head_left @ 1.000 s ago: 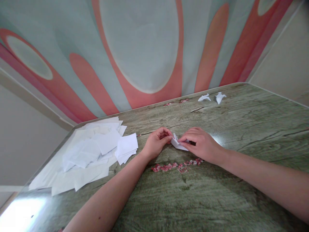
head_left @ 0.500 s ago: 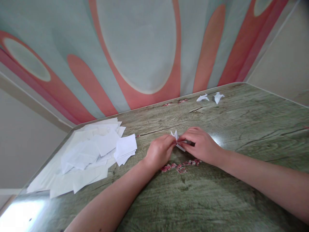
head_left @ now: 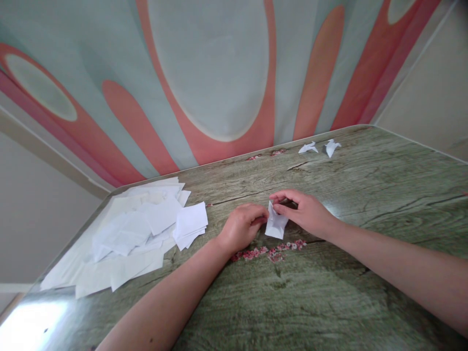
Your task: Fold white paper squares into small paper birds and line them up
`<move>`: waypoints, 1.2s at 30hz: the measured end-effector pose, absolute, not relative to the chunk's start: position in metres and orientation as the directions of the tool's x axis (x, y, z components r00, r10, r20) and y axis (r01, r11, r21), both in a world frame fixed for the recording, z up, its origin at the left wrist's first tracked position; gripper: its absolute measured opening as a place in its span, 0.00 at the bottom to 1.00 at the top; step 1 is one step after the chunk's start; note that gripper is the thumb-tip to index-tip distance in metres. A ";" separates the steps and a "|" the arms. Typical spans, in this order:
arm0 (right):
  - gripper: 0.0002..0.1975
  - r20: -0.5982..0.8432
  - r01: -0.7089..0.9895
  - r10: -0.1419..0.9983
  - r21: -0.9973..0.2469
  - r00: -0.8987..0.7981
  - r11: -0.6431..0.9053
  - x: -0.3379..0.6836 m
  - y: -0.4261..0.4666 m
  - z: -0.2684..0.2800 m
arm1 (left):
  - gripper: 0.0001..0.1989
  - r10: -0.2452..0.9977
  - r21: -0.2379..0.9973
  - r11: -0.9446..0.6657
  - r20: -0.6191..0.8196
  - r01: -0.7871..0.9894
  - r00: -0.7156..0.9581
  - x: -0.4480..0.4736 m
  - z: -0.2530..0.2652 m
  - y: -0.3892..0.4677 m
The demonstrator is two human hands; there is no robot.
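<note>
A small white folded paper (head_left: 277,226) stands between my hands over the middle of the table, its creased, broad face turned toward me. My right hand (head_left: 305,210) grips its upper right part between thumb and fingers. On the other side, my left hand (head_left: 244,227) is closed, thumb and forefinger pinched at the paper's left edge; the exact contact of these fingertips is too small to make out.
A spread pile of white paper sheets (head_left: 127,229) covers the table's left side. Beside it lies a small stack of paper squares (head_left: 190,220). Two folded paper birds, a left one (head_left: 308,147) and a right one (head_left: 331,147), rest near the back edge of the wood-grain table (head_left: 329,297).
The folded paper has turned from a narrow, pointed view to a broader face toward me. My hands have moved slightly apart, and the right fingers have shifted up along the paper.
</note>
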State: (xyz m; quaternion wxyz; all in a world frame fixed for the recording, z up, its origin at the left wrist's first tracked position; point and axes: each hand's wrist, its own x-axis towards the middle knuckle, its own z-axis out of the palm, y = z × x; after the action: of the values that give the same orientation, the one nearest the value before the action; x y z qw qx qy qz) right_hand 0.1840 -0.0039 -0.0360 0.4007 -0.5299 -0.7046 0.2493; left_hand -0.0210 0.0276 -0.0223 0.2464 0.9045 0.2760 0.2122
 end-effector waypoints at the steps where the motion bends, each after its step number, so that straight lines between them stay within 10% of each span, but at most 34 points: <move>1: 0.12 0.278 0.536 0.955 -0.793 -0.104 0.289 0.184 -0.004 -0.036 | 0.09 0.594 0.557 -0.734 0.252 0.388 0.764 -0.021 -0.022 0.028; 9: 0.08 0.158 0.471 0.975 -0.856 -0.153 0.213 0.183 -0.005 -0.028 | 0.05 0.652 0.621 -0.671 0.234 0.405 0.721 -0.019 -0.021 0.025; 23: 0.08 0.148 0.449 0.975 -0.869 -0.165 0.208 0.181 -0.008 -0.025 | 0.11 0.834 0.983 -0.026 -0.077 0.179 0.547 -0.012 -0.021 0.026; 36: 0.06 0.139 0.400 0.980 -0.897 -0.142 0.185 0.174 -0.014 -0.020 | 0.11 0.832 0.976 -0.010 -0.113 0.217 0.543 -0.008 -0.015 0.016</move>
State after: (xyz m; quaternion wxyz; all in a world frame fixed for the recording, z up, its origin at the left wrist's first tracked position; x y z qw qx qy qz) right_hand 0.1743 -0.0142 -0.0196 0.3951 -0.5224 -0.6607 0.3668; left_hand -0.0078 0.0159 -0.0154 0.5803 0.6592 0.3981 0.2650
